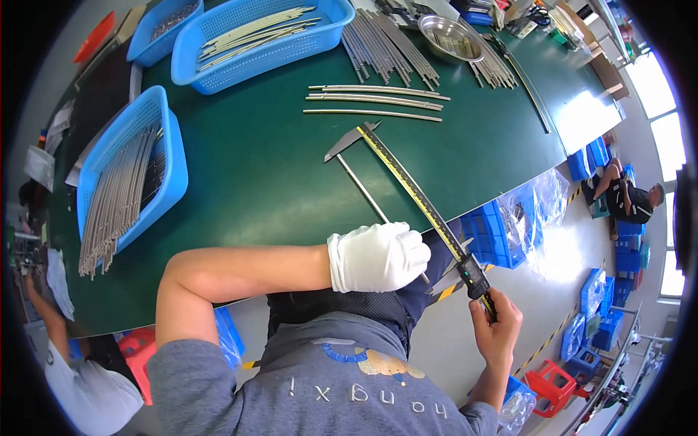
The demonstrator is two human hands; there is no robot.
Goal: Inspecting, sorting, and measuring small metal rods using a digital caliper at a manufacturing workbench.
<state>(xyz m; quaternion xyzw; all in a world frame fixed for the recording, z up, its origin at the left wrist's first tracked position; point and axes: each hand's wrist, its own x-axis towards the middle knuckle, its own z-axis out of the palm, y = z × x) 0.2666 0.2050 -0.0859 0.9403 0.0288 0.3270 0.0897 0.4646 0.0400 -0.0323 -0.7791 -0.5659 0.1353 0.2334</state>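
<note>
My left hand (pixel 379 259), in a white glove, is closed around a thin metal rod (pixel 361 187). The rod's far end meets the fixed jaw of a long digital caliper (pixel 411 187), and its near end pokes out below the glove. My bare right hand (pixel 497 324) grips the caliper by the near end of its beam, beside the black display unit (pixel 472 276). The beam slants from the table out past its front edge, with the jaws spread wide. Farther off lie three loose rods (pixel 374 98) side by side.
At the left, a blue basket (pixel 174 163) holds many rods. Another blue basket (pixel 273 54) with pale rods stands at the back, near a rod pile (pixel 385 47) and a metal bowl (pixel 451 38). Blue crates (pixel 494 232) stand beyond the table's right edge. Other people sit at both sides.
</note>
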